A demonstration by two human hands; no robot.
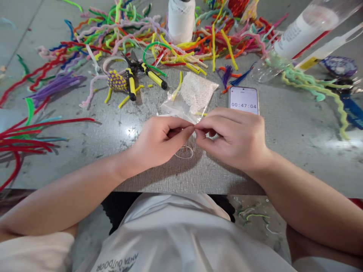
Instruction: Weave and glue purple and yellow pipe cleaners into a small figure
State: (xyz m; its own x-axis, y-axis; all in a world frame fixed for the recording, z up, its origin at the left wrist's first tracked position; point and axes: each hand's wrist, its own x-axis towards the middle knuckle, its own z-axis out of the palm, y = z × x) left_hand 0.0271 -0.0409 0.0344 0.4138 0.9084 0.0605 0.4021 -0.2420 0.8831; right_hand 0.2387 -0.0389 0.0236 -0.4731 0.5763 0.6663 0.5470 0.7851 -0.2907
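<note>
My left hand (161,141) and my right hand (232,136) meet fingertip to fingertip over the grey table (93,158). Both pinch a thin white thread (184,152) that hangs in a small loop below the fingers. Just behind the fingertips lies a clear plastic bag (193,96) of small white beads. A phone (244,100) showing a timer lies right behind my right hand.
A heap of coloured pipe cleaners (136,34) covers the far table, with red ones (25,139) at the left edge. Yellow-handled pliers (147,73), a purple-yellow woven piece (117,81), a white thread spool (181,19) and a glue bottle (306,28) stand beyond.
</note>
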